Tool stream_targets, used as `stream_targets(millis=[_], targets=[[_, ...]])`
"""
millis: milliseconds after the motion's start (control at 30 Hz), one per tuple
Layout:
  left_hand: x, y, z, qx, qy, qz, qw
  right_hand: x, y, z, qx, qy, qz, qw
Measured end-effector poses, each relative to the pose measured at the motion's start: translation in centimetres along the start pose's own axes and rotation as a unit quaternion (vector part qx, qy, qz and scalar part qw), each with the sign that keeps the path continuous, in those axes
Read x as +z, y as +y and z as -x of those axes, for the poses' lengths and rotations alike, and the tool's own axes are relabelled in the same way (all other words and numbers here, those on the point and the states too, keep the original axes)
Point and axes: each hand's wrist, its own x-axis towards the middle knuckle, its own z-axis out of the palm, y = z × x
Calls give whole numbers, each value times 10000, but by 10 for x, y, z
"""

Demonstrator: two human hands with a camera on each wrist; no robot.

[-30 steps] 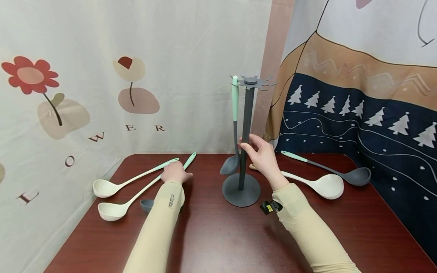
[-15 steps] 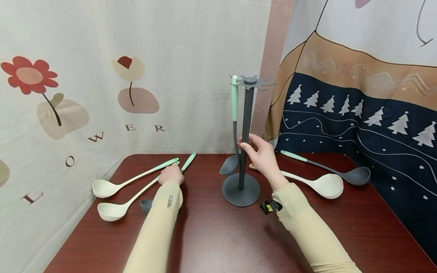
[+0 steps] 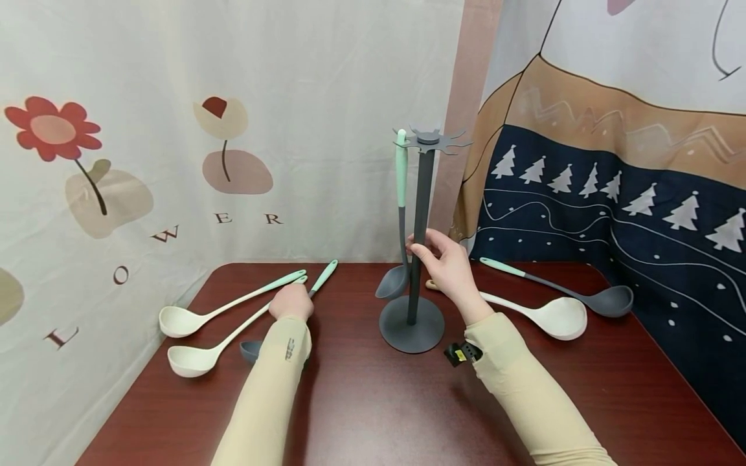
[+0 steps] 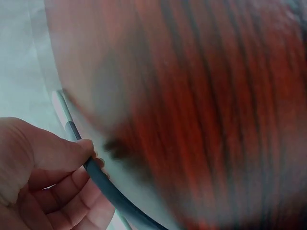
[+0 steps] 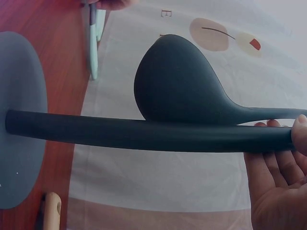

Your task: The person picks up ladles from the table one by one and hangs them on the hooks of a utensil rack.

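Observation:
My left hand point(image 3: 291, 301) pinches the dark shaft of a grey ladle point(image 4: 115, 194) between thumb and fingers, just below its mint-green handle end. Its grey bowl point(image 3: 249, 351) peeks out left of my sleeve in the head view. My right hand point(image 3: 454, 272) grips the post of a dark grey utensil stand point(image 3: 423, 188), thumb in front and fingers behind. From the stand's spiky top hangs another grey ladle point(image 3: 392, 282) with a mint handle, its bowl above the round base. Two white ladles point(image 3: 189, 361) with mint handles lie beside my left hand.
Right of the stand, a white ladle point(image 3: 562, 318) with a tan handle end lies on the brown table point(image 3: 373, 414). Behind it is a grey ladle point(image 3: 609, 301) with a mint handle. Printed curtains point(image 3: 326, 129) hang close behind the table.
My left hand has drawn slightly left and closed its fingers on the grey ladle's shaft. My right hand and the stand have stayed put.

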Motion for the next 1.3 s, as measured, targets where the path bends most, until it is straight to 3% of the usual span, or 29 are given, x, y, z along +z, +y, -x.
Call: stream_targets(millis=[400, 667, 900, 1300], targets=[[-4, 16, 9, 617, 289, -43, 9977, -1, -1, 0, -2, 1, -13, 10000], [-4, 20, 11, 576, 267, 54, 9980, 0, -1, 1, 46, -1, -14, 10000], [-10, 25, 12, 744, 324, 147, 9966, 0, -2, 1, 56, 14, -54, 10000], [-19, 43, 21, 1110, 886, 453, 9888, 1, 0, 1, -9, 32, -51, 10000]])
